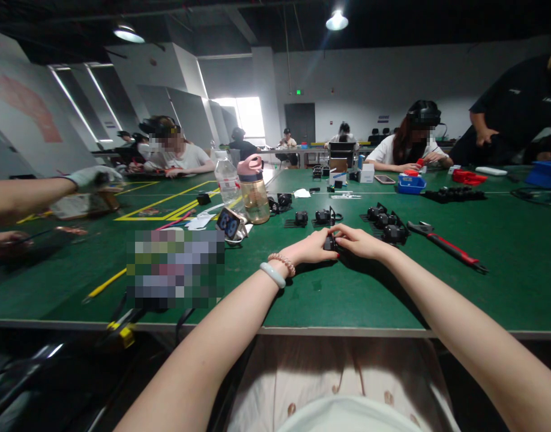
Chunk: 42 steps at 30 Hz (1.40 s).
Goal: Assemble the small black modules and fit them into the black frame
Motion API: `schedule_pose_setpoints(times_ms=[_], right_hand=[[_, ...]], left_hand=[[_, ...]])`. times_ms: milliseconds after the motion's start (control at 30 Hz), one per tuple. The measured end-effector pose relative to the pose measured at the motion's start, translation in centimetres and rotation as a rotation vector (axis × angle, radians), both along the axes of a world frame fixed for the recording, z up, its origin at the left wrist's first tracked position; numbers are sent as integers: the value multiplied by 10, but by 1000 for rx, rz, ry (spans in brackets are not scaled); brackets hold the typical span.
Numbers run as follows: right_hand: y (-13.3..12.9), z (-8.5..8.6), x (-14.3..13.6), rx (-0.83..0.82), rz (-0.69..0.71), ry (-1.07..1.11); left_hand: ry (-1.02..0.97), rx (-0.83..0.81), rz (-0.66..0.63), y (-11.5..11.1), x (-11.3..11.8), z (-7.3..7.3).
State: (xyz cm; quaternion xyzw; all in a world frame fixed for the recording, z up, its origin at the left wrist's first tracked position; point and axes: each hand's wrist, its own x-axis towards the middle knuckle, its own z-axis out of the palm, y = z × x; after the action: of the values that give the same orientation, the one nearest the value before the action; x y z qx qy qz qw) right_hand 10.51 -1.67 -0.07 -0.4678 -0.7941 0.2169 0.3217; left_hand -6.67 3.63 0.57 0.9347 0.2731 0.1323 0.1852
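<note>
A workshop: green worktable [374, 306] (red-handled wrench [452, 246] on it).

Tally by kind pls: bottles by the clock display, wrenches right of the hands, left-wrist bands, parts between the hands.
Bottles: 2 (clear bottle, pink-lidded bottle)
Wrenches: 1 (red-and-black wrench)
Wrist bands: 2 (beaded bracelet, pale bangle)
Parts: 1 (black part)
Total: 6
</note>
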Motion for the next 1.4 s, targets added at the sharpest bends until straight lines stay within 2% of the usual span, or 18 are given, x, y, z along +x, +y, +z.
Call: schedule_pose_setpoints(times_ms=[200,400,800,1400], right_hand=[[0,-2,2,-43,27,24],[-2,-2,3,-20,58,3],[1,-5,3,12,48,-23],[3,-5,3,-12,27,-15]], left_hand=[[2,-16,-2,-2,0,2],[-5,-15,-1,-4,0,4],[5,-23,28,-4,0,4],[7,-12,0,-3,-1,3]])
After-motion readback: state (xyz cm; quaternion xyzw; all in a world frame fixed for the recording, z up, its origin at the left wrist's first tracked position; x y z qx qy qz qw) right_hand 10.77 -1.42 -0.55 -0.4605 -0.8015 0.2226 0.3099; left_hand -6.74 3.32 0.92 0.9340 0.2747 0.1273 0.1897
